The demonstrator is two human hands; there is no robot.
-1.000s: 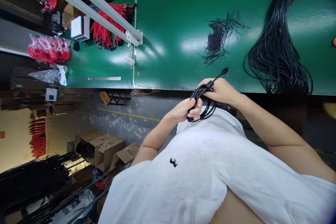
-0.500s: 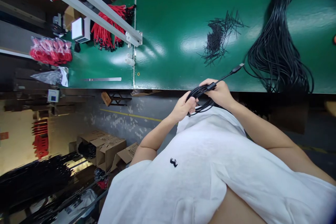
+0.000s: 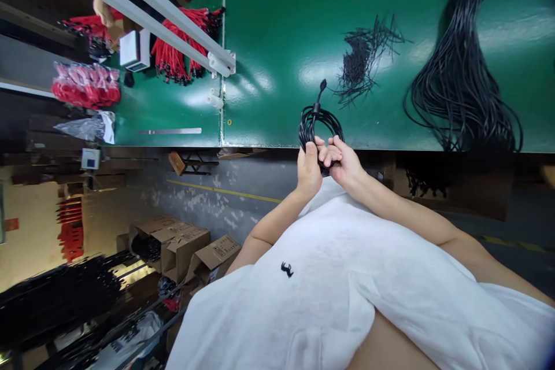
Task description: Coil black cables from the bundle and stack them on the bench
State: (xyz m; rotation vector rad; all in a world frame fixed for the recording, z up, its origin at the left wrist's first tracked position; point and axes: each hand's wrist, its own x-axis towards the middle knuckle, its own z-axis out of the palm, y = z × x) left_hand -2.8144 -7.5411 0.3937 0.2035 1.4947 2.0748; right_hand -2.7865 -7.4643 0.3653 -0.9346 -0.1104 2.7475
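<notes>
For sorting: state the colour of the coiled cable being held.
The coiled cable is black, seen best in the head view.

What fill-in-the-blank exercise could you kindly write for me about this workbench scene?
1. The left hand and right hand together hold a coiled cable whose colour is ___.
2. The table has a glossy top painted ___.
3. At the far left, the bagged cables are coloured ___.
Missing words: black, green, red.
</notes>
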